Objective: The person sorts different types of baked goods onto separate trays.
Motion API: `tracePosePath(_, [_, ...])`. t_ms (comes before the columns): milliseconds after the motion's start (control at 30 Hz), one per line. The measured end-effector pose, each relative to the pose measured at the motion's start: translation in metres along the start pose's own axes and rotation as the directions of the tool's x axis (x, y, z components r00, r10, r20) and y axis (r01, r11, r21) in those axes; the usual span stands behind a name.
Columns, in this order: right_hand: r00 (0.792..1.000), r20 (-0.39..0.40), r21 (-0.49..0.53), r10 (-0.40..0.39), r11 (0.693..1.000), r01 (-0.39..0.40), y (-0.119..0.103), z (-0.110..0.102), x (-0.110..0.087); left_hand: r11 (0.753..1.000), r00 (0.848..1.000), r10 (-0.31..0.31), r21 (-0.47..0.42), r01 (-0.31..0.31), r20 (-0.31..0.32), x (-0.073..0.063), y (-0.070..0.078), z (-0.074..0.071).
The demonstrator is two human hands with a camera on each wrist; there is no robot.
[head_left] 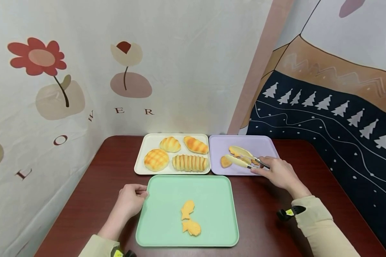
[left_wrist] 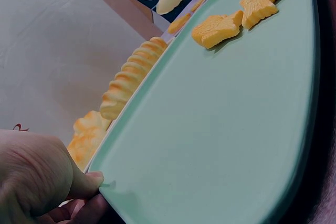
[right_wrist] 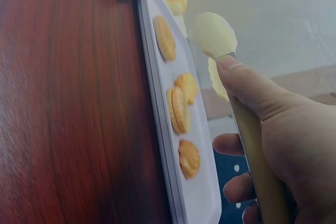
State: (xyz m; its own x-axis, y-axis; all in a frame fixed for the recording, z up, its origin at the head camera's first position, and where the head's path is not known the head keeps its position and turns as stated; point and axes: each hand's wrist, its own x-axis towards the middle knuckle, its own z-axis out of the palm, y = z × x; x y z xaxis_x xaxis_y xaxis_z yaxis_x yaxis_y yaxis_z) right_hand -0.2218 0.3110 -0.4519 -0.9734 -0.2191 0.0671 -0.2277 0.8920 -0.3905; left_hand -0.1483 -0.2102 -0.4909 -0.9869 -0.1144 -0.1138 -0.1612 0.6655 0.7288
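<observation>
My left hand (head_left: 130,200) pinches the left edge of a green tray (head_left: 162,214), thumb (left_wrist: 93,182) on top of the rim in the left wrist view. Two fish-shaped biscuits (head_left: 191,227) lie close together on that tray. Over a lilac tray (head_left: 218,144) at the back right, my right hand (head_left: 280,173) holds metal tongs (head_left: 238,161) with cream-coloured tips. The tips are spread apart above several biscuits (right_wrist: 189,158). In the right wrist view nothing is held between the tips, and they partly cover the biscuits in the head view.
Left of the lilac tray, a cream tray (head_left: 141,173) bears several breads, among them a round bun (head_left: 156,159) and a ridged loaf (head_left: 189,163). All trays stand on a dark red wooden table (head_left: 257,221). Printed cloth (head_left: 186,71) hangs behind it.
</observation>
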Motion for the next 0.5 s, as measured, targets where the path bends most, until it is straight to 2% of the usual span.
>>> tracePosePath(300, [0.997,-0.033,0.007,-0.074,0.997,0.074,-0.018,0.003,-0.009,1.000,1.000,0.012,0.000,-0.012,-0.003,0.000,0.000,0.000])
tracePosePath(500, [0.986,-0.071,0.015,-0.151,0.988,0.153,-0.034,0.004,-0.019,1.000,1.000,0.014,0.003,-0.014,-0.003,0.000,0.000,0.000])
